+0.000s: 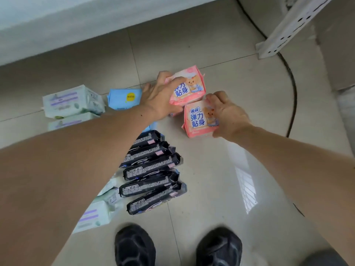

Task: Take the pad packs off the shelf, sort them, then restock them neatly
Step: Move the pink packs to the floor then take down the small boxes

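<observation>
1. The pad packs lie grouped by kind on the floor [221,179]: black packs [151,173] in a row, green-white packs [73,100] at the left, a blue pack [123,98] between. This grouping suggests sorting is under way.
2. The left hand [163,95] grips the far pink pack [189,87], fingers [178,80] curled over its top edge.
3. The right hand [228,114] grips the near pink pack [199,120], fingers curled round its right side.
4. The two pink packs touch, probably being set together as one group.
5. The shelf post [288,27] stands well apart.
</observation>
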### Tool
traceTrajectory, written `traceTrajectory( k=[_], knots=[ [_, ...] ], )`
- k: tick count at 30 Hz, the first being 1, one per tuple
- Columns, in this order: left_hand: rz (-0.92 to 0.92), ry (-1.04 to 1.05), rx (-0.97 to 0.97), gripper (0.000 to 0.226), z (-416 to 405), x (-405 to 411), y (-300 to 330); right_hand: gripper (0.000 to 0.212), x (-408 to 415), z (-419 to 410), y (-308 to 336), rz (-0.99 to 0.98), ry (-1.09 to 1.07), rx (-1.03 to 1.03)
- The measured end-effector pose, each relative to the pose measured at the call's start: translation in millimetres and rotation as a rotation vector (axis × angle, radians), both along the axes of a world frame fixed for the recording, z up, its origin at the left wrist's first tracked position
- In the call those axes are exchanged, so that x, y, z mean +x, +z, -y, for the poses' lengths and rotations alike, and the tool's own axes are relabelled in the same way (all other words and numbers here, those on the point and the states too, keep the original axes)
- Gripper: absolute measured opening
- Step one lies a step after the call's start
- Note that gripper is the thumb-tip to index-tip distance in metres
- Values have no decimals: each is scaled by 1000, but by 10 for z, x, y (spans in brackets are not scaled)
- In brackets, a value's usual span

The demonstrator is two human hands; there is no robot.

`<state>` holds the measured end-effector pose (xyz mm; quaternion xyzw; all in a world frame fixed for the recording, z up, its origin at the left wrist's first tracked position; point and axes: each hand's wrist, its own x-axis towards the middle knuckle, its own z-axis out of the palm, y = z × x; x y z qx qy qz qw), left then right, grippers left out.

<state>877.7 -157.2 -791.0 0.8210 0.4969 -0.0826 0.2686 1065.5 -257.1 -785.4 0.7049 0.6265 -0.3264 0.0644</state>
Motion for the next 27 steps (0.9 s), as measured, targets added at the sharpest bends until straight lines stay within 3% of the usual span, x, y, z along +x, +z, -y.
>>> traceTrajectory(
  k=[6,11,17,27],
  knots=[
    [-59,-67,-20,89,-57,-62,-6,113,-27,53,39,-36,-81,-27],
    [-71,-88,-36,89,-36,-100,366,115,-33,188,539,53,-51,-98],
    [-21,-135,-50,75,57,-119,1338,83,-80,215,1580,61,73,-68],
    [119,-129,-121,64,471,-365,3439,49,-473,419,3811,41,-35,-8]
  ],
)
